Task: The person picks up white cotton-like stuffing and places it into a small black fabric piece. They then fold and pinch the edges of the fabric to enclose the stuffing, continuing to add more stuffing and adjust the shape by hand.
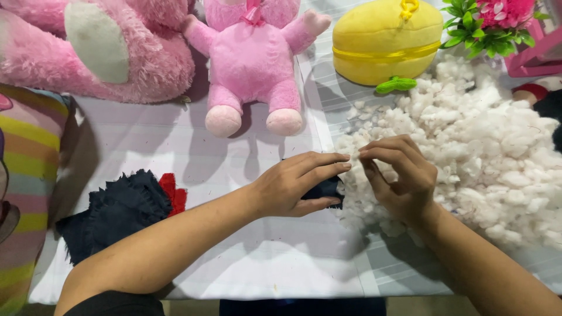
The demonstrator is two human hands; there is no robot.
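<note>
My left hand grips a small dark navy fabric piece at the edge of a big heap of white stuffing. My right hand is curled beside it, fingertips pinching a tuft of stuffing where the two hands meet. Most of the fabric piece is hidden under my left fingers. Both hands rest low over a pale checked tablecloth.
A small pink plush toy and a large pink plush lie at the back. A yellow plush fruit sits back right beside artificial flowers. Dark fabric scraps with a red bit lie left, next to a striped cushion.
</note>
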